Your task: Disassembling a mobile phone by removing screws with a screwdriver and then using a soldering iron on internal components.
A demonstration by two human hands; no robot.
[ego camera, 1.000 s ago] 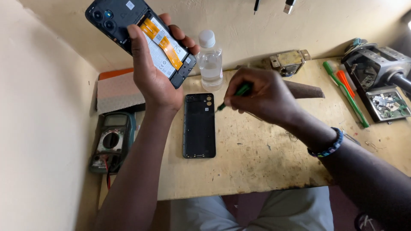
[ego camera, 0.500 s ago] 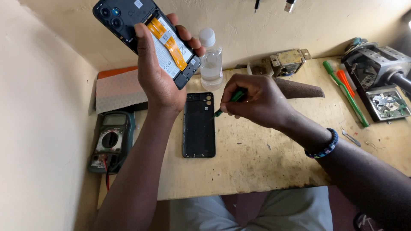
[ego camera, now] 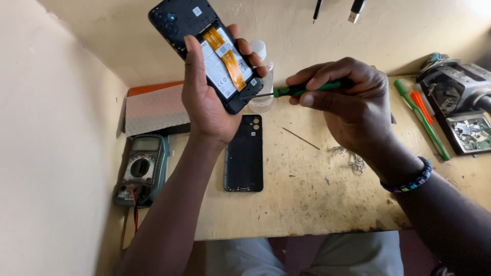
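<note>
From the head view, the left hand [ego camera: 207, 105] gripped the opened phone [ego camera: 207, 51] above the table [ego camera: 307, 189], its long axis tilted up-left. The right hand [ego camera: 353, 105] pinched a green screwdriver [ego camera: 302, 90] — shaft level, tip pointing left at the phone's lower corner — just beside it.

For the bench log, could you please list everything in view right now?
opened phone: 1, black with orange ribbon, raised in left hand
screwdriver: 1, green handle, in right hand, tip at phone's lower end
back cover: 1, black, flat on table
clear bottle: 1, behind phone
multimeter: 1, dark green, table's left edge
table: 1, tan
left hand: 1, gripping phone
right hand: 1, gripping screwdriver
</note>
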